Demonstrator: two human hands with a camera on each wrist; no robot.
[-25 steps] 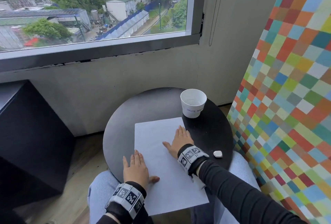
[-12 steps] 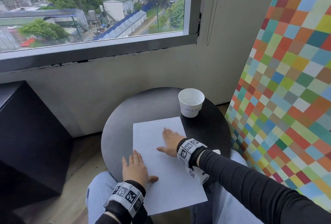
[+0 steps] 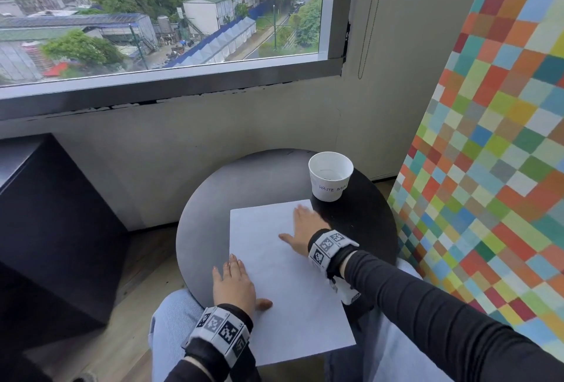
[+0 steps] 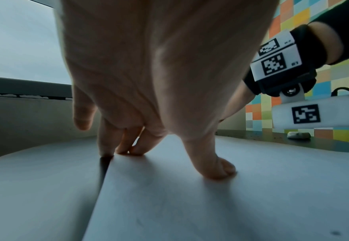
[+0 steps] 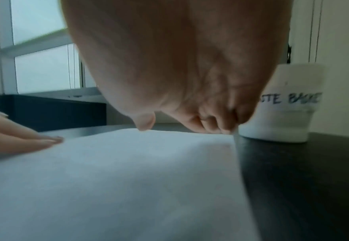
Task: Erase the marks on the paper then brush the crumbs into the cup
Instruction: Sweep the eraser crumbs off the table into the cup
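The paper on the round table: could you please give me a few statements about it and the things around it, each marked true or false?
1. The left hand lies flat on the paper's left edge. True.
2. The right hand grips the eraser. False: the eraser lies alone on the table; the hand's fingers rest on the paper.
3. The cup stands on the paper. False: it stands on the table beyond the paper's far right corner.
4. The cup stands upright. True.
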